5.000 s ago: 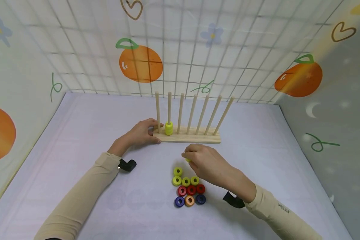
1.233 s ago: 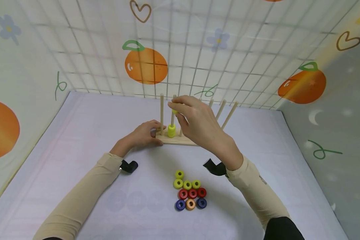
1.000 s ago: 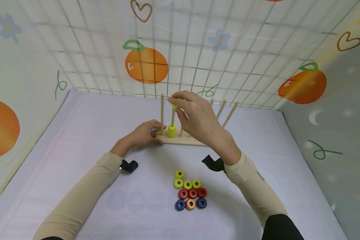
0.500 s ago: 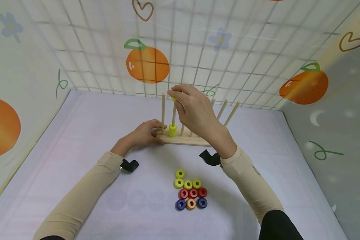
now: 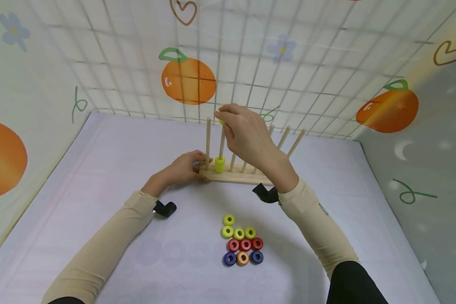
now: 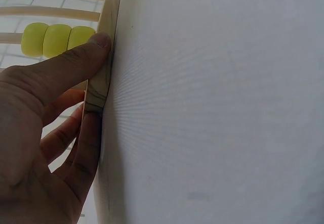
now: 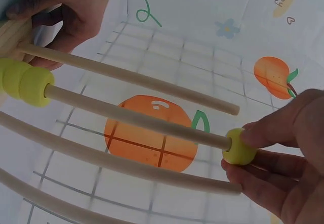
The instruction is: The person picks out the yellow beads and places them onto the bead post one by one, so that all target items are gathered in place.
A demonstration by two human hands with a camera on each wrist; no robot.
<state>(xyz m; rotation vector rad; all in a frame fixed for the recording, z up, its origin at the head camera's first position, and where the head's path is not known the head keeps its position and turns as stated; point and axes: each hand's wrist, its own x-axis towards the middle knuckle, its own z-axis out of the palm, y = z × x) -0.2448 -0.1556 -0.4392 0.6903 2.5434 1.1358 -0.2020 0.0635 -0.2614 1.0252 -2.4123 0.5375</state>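
Right wrist view: the right hand (image 5: 247, 131) pinches a yellow bead (image 7: 240, 148) at the tip of the 2nd peg (image 7: 136, 113) from the left; threading seems the step in hand. Next, the bead likely needs to slide down onto the 3 yellow beads (image 6: 56, 41) below. That hand is raised above the rack (image 5: 235, 177); the left hand (image 5: 180, 169) sits low, gripping its left end.

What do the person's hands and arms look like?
The left hand and right hand are bare, without gloves. Beige sleeves cover both forearms, with a small dark marking on the right one. A curved black piece sits at each cuff, and black material shows farther up.
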